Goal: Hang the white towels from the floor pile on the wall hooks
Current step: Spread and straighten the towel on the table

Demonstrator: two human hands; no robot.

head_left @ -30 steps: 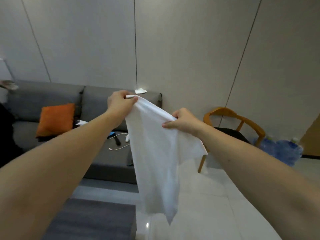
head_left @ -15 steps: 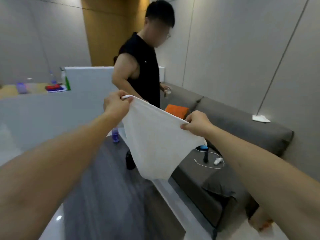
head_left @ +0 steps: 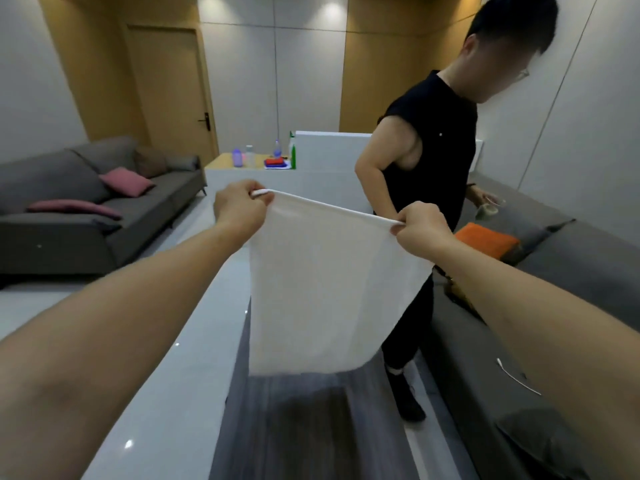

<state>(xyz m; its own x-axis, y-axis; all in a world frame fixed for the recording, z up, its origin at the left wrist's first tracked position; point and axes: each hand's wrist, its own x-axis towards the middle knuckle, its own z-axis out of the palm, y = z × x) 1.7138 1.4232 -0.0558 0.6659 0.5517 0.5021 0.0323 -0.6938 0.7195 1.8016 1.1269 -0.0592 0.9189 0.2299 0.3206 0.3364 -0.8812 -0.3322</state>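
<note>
The white towel is hanging spread out in mid-air in front of the wearer, held by its upper edge. The left hand is pinching the top left corner, fingers curled round a small bunched fold of cloth. The right hand is gripping the top right corner in the same way, with the hem rolled against the fingers. The upper hem is running taut between the two hands, sloping slightly down toward the right hand. Below it the cloth is hanging as one flat, plain sheet, unmarked, with faint vertical creases; the bottom edge is hanging free above a grey rug and is not touching it.

Behind the towel a second person in a black sleeveless top is standing, partly covered by the cloth. A grey sofa is lying along the right side, carrying an orange cushion and a white cable. Another grey sofa with pink cushions is standing at the left wall. Bottles are standing on a counter further back, too blurred to identify.
</note>
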